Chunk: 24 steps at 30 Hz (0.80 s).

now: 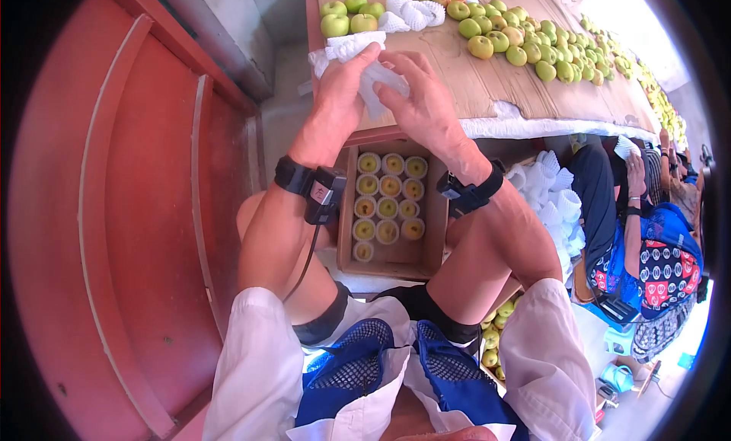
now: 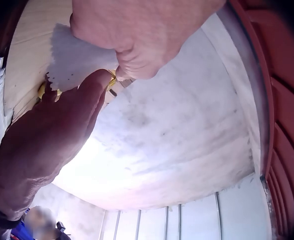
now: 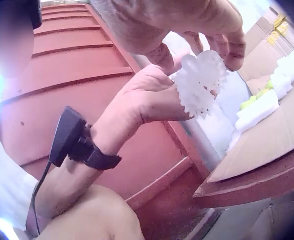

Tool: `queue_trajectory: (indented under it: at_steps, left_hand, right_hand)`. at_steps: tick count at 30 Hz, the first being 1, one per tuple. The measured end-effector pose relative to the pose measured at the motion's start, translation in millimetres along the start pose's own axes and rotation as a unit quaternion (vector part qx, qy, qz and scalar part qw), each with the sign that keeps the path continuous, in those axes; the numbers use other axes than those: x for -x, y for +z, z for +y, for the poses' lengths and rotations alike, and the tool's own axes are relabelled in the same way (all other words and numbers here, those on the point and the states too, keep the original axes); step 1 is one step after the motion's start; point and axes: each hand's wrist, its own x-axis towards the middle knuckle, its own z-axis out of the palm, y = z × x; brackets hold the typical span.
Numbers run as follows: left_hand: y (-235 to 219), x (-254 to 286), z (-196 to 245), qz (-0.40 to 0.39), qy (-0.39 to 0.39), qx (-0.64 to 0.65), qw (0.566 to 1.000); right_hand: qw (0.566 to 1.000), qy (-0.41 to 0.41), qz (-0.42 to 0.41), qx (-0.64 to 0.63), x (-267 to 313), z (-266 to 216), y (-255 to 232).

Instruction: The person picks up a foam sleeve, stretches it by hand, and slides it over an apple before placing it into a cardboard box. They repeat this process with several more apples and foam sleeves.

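Observation:
A white foam fruit net (image 1: 378,81) with a scalloped edge is between my two hands, above the near edge of the cardboard-covered table. My left hand (image 1: 340,98) holds it from the left side; in the right wrist view the net (image 3: 201,82) covers that hand's fingertips. My right hand (image 1: 426,106) has its thumb and fingers around the net's right side. In the left wrist view the net (image 2: 77,55) looks thin and translucent, with the right hand's fingers partly behind it. Below my hands, a cardboard box (image 1: 403,267) holds rows of apples in white foam nets.
Green apples (image 1: 499,39) spread across the table (image 1: 426,51), with a smaller group (image 1: 352,16) and stacked foam nets (image 1: 411,13) at its left. More nets (image 1: 560,201) are heaped at right. A red door (image 1: 152,182) stands left; another person (image 1: 647,235) sits right.

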Motion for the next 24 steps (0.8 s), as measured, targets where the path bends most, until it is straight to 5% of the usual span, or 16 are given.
queue_trajectory:
  at_steps: [8,14,20,24]
  left_hand:
    - [18,11,2,0.016,0.020,-0.030,0.999]
    - [7,4,-1,-0.061,0.029,0.020,0.998]
    - [6,9,0,-0.055,-0.001,-0.037,0.998]
    - [8,14,0,-0.021,0.035,-0.077,0.996]
  right_hand:
    - [0.970,0.194,-0.141,-0.029,-5,-10,-3]
    - [0.953,0.221,-0.185,-0.090,-7,-8,-11]
    - [0.928,0.240,-0.237,-0.157,-5,1,-3]
    - [0.956,0.188,-0.223,-0.029,-2,4,8]
